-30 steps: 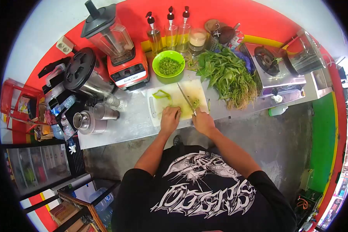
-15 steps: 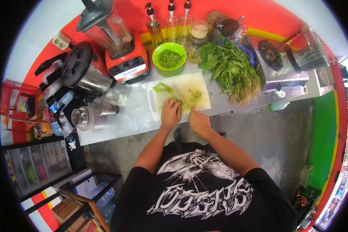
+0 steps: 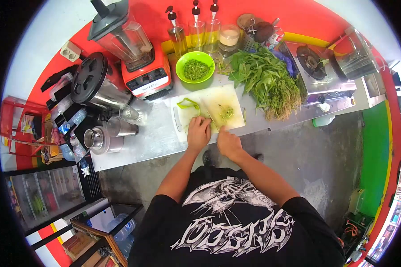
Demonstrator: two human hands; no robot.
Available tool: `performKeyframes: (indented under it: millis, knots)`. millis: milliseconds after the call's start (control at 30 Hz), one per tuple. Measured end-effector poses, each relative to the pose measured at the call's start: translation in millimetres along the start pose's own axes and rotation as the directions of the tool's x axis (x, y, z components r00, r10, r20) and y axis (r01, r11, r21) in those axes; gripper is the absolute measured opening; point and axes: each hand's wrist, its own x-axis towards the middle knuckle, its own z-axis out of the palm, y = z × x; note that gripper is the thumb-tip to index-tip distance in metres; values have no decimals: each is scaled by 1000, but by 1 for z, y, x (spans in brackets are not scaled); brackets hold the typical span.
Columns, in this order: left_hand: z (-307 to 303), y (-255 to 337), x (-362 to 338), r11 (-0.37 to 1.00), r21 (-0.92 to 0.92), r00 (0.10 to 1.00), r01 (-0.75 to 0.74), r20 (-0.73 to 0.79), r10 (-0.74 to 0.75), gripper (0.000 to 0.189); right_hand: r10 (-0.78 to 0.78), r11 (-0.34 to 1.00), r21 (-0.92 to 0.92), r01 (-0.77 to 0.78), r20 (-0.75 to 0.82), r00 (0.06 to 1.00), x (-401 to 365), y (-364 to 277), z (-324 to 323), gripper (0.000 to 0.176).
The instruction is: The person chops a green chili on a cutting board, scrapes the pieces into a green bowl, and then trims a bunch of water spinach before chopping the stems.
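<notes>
A white cutting board point(image 3: 177, 116) lies on the metal counter. My right hand point(image 3: 229, 144) is closed round the handle of a knife point(image 3: 211, 116), its blade slanting up and left across the board. Close to the blade, my left hand point(image 3: 199, 133) has its fingers curled and pressed down on a green vegetable, mostly hidden beneath them. A long green vegetable strip point(image 3: 190, 103) bends in a loop above those fingers. Chopped green bits point(image 3: 227, 113) are gathered right of the blade. Behind the board stands a lime-green bowl point(image 3: 196, 82) holding more chopped greens point(image 3: 196, 69).
Leafy greens with roots point(image 3: 267, 82) are heaped to the right, beside a gas stove point(image 3: 318, 82). A red blender point(image 3: 147, 75), pump bottles point(image 3: 178, 40) and a candle-like jar point(image 3: 229, 38) line the back. Metal cups point(image 3: 121, 127) stand at the left.
Both hands stay at nearly the same place, the knife still between them. The view has shifted slightly. The chopped bits lie a little differently beside the blade.
</notes>
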Motion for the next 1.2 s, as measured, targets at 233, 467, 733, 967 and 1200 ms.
performKeyframes:
  millis: [233,467,733,967,1200]
  knots:
    - [2,-2,-1,997,-67,997,-33,-73,28,12,-13,1000,-10,13,-2,1000,24,3,-3,36]
    - [4,-3,-1,998,-56,997,-19,-71,15,12,16,1000,-7,-16,9,1000,7,1,8,33]
    - [4,-3,-1,999,-52,999,-1,-43,-2,12,-29,998,-54,26,-59,998,-1,-3,4,27]
    - [6,-6,-2,994,-109,997,4,-73,-12,12,8,1000,20,-7,-40,999,20,2,4,30]
    - [-5,-6,-12,998,-53,996,-41,-77,37,13,-12,999,-49,10,-25,1000,-6,-6,10,36]
